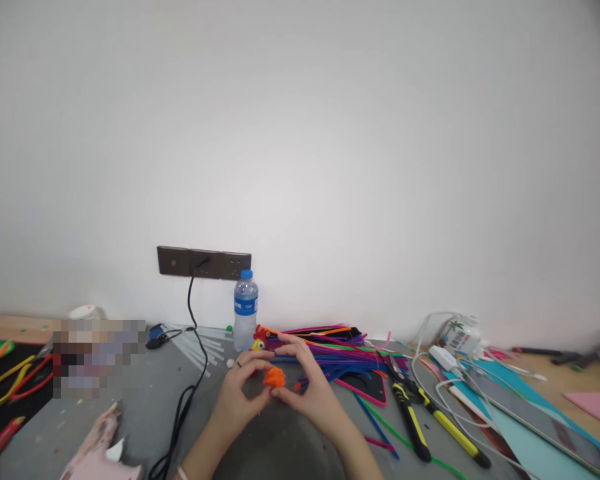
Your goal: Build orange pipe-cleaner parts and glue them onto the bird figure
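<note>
The left hand (240,390) and the right hand (305,387) meet low in the middle of the grey bench (280,447). Both have their fingertips closed on a small fuzzy orange ball (275,377), which sits between them just above the bench top.

At 12 o'clock from the ball lies a little red and yellow fuzzy toy (259,339), and right behind it stands a clear plastic water bottle (245,311) with a blue cap. At 1 o'clock a big pile of thin fuzzy sticks (340,350) in many bright colours spreads out flat. At 3 o'clock lie yellow and black cutters (415,413) with long handles, and past them white cables (445,387) curl over blue paper.

At 9 o'clock a black cord (190,393) runs down the bench from a dark wall socket strip (204,263). At 8 o'clock, near the bottom edge, lies a pink glue gun (103,447).
</note>
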{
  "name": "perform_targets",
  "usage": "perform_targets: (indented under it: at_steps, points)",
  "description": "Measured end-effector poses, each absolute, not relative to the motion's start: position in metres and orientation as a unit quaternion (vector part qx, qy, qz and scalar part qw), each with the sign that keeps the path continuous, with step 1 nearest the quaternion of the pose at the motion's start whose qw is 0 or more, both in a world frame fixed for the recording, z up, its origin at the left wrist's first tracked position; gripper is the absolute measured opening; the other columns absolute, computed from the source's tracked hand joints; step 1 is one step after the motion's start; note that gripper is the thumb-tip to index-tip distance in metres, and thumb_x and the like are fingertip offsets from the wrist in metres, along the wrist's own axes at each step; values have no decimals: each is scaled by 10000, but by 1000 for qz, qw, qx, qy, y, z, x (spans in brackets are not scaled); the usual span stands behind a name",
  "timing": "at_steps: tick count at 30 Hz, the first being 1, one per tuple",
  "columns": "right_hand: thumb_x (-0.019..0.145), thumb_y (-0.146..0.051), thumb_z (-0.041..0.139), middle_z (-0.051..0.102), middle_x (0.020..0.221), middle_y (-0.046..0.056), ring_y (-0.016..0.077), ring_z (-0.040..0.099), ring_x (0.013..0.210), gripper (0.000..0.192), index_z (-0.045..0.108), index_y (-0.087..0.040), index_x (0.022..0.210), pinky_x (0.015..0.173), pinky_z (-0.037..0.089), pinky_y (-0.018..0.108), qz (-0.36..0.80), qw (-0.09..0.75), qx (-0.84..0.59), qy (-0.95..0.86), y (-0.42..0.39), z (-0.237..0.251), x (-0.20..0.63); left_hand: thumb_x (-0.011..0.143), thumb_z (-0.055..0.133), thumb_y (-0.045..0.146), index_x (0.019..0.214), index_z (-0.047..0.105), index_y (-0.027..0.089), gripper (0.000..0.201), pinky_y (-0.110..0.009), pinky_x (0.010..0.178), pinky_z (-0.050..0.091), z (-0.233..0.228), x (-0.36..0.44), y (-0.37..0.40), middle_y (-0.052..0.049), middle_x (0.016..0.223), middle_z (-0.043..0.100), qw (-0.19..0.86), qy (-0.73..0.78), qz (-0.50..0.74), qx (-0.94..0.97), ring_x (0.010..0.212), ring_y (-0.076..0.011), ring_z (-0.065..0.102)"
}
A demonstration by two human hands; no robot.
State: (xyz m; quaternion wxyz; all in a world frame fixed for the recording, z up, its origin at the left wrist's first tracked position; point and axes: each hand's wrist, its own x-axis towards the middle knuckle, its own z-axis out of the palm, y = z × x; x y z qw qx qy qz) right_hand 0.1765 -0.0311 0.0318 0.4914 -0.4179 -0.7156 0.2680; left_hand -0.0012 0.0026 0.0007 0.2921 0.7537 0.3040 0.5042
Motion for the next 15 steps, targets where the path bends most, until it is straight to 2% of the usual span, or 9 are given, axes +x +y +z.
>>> perform_targets:
  at_steps: [3, 8, 12, 15]
  points:
    - [705, -281, 782, 482, 1369, 114, 290, 413, 1311, 405, 625, -263, 1079, 1075, 337, 459, 288, 503, -401, -710, -31, 33, 175, 691, 627, 81, 893, 703, 203, 248, -357, 820, 505, -1, -2, 4, -125, 1123, 694, 334, 289, 515, 735, 1066, -285, 617]
    - [727, -266, 766, 507, 1336, 103, 276, 461, 1275, 201, 660, -247, 897, 1055, 360, 440, 307, 509, -377, -710, -33, 35, 172, 723, 665, 190, 881, 727, 194, 170, -398, 885, 508, -1, -1, 3, -152, 1157, 681, 402, 264, 512, 711, 1098, -302, 609]
    - [731, -229, 756, 526, 1314, 102, 270, 470, 1267, 179, 633, -243, 861, 1046, 371, 445, 314, 506, -385, -705, -35, 38, 171, 721, 695, 245, 860, 745, 197, 156, -424, 954, 475, 0, -1, 2, -147, 1162, 675, 401, 269, 511, 711, 1107, -301, 602]
    - [725, -198, 749, 534, 1306, 104, 268, 479, 1259, 183, 616, -237, 844, 1047, 367, 446, 321, 507, -384, -702, -36, 40, 171, 715, 708, 252, 878, 742, 199, 174, -392, 905, 498, 0, -1, 2, -144, 1167, 663, 401, 276, 512, 708, 1104, -305, 597]
